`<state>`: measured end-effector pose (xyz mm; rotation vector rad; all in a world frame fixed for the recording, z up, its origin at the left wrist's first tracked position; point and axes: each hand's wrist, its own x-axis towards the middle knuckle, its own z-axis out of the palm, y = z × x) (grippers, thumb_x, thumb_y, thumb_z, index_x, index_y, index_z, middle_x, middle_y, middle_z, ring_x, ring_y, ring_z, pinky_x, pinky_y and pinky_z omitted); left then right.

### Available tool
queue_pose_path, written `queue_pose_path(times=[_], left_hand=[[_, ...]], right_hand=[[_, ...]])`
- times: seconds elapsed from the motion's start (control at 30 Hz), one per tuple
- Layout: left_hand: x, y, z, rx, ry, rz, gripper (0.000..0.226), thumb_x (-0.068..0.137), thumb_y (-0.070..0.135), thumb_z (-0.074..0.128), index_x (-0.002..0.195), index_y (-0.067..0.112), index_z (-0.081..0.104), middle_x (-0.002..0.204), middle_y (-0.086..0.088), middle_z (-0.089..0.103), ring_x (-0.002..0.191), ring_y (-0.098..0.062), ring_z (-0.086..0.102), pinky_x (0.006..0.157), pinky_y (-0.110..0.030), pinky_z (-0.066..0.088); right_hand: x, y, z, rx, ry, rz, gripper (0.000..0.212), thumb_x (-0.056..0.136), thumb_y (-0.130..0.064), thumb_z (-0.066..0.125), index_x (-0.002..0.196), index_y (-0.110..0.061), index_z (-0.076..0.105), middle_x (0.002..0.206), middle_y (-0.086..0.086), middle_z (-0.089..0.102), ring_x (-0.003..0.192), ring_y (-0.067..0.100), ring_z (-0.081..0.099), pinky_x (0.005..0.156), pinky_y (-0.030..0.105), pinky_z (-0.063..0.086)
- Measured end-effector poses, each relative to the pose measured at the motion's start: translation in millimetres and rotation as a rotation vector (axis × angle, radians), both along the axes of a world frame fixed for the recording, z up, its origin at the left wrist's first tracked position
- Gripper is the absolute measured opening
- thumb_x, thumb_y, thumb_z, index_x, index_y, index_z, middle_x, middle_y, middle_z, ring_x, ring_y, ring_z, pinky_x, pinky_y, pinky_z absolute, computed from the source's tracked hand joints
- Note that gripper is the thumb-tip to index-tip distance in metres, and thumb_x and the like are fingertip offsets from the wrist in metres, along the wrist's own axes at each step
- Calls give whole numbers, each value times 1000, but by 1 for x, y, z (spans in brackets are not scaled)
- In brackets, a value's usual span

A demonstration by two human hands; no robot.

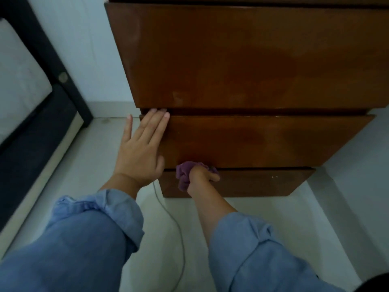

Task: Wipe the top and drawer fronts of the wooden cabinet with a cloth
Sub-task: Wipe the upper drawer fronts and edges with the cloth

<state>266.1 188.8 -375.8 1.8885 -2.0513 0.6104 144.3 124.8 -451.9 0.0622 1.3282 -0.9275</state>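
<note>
The wooden cabinet (252, 60) fills the upper right, seen from above, with three brown drawer fronts stacked downward. My left hand (141, 148) lies flat and open against the left end of the middle drawer front (263, 140), fingertips at its top edge. My right hand (200, 178) grips a bunched purple cloth (184, 171) and presses it at the seam between the middle drawer and the lowest drawer front (252, 182), near their left side. The cabinet top is out of view.
A white tiled floor (263, 207) lies below the cabinet. A thin grey cable (168, 211) runs across the floor between my arms. A dark bed frame with a pale mattress (21, 85) stands at the left. A pale wall (88, 49) is behind.
</note>
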Motion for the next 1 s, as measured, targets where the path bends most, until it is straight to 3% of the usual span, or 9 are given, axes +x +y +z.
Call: queue_pose_path(times=[0.1,0.17,0.3,0.4,0.5,0.6,0.8,0.93,1.0], left_hand=[[-3,3,5,-17,61,-15,80,72,29,36,149,14,23,156,-5,27,145,-18,15,118,-49,-2],[-7,8,6,-69,146,-14,77,73,25,34,148,13,27,154,-6,30,144,-18,18,119,-47,1],[-14,21,2,-209,456,76,75,72,15,42,145,9,29,150,-11,34,139,-24,29,117,-45,18],[-17,17,0,-229,804,169,69,77,14,40,145,9,32,147,-10,39,134,-21,36,112,-28,24],[-20,9,-2,-249,1086,92,59,79,17,33,136,18,50,128,2,58,117,-10,53,100,-16,37],[-22,6,-8,-330,1190,138,54,78,21,32,123,21,62,110,10,65,100,-1,59,85,-2,40],[-25,-6,-19,-465,1240,255,60,72,33,30,114,12,68,97,3,70,89,-4,64,85,-14,50],[-23,-5,-16,-453,1254,257,51,75,22,35,112,14,69,92,7,68,85,-2,62,79,-5,45],[-22,-4,-13,-405,1309,245,49,76,20,36,113,13,68,93,6,68,85,0,61,79,-5,45]], right_hand=[[-9,26,14,-219,166,128,29,95,-9,38,76,-30,32,82,-2,39,64,15,44,59,23,38],[-18,46,18,-466,343,173,25,94,0,35,99,-24,43,98,2,46,80,19,51,72,30,42],[-52,58,37,-1200,1144,559,41,93,-10,46,131,-21,38,131,5,37,105,20,51,85,32,47],[-67,23,47,-1550,1812,491,43,83,-20,47,125,-27,39,126,8,36,103,28,40,81,41,46],[-71,-24,53,-1849,2176,409,60,78,-26,66,130,-29,37,126,6,32,98,31,35,81,42,39],[-63,-48,51,-2038,2482,328,58,83,-34,55,136,-32,34,123,2,32,94,28,35,79,40,30],[-39,-54,8,-2501,2447,497,51,79,-29,41,129,-29,50,122,0,36,96,25,39,77,35,30],[-33,-49,-22,-2528,2437,735,50,77,-28,61,127,-25,56,124,1,37,97,26,40,78,37,31],[-35,-42,-21,-2515,2390,877,45,81,-25,55,126,-25,57,126,0,41,99,26,41,81,38,31]])
